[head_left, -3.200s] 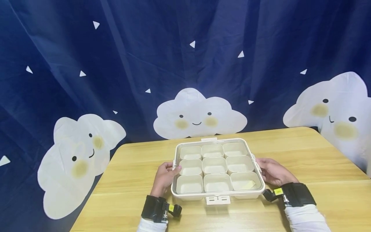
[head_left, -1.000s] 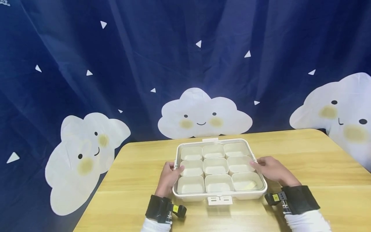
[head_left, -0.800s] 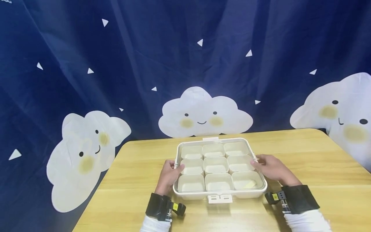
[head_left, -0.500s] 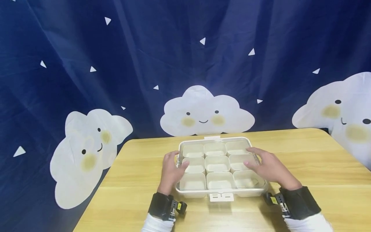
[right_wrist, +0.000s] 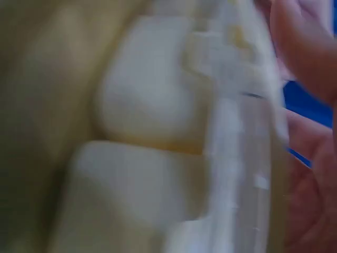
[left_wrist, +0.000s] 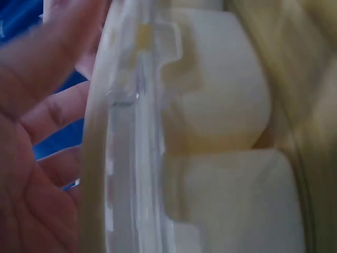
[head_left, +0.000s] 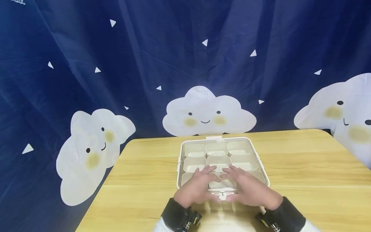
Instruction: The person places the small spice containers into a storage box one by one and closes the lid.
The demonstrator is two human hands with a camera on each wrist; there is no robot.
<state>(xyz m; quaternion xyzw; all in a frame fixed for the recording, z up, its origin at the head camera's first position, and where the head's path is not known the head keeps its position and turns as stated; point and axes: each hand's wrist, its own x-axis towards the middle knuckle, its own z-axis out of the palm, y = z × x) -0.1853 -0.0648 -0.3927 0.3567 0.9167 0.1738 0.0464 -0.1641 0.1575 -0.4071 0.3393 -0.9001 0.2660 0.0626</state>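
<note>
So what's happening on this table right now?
A person has both hands on a cream square plastic box divided into nine small compartments under a clear lid. It sits on a light wooden table. The left hand and right hand lie side by side with fingers stretched over the near edge of the lid, by the front latch. The wrist views are too blurred to show whether the latch is fastened.

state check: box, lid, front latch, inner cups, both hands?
compartment box: flat on the table, nine cups in a grid.
clear lid: on the box.
front latch: mostly hidden by the hands, state unclear.
inner cups: the visible ones look empty.
left hand: fingers spread flat on the lid's near edge.
right hand: the same, beside the left.
</note>
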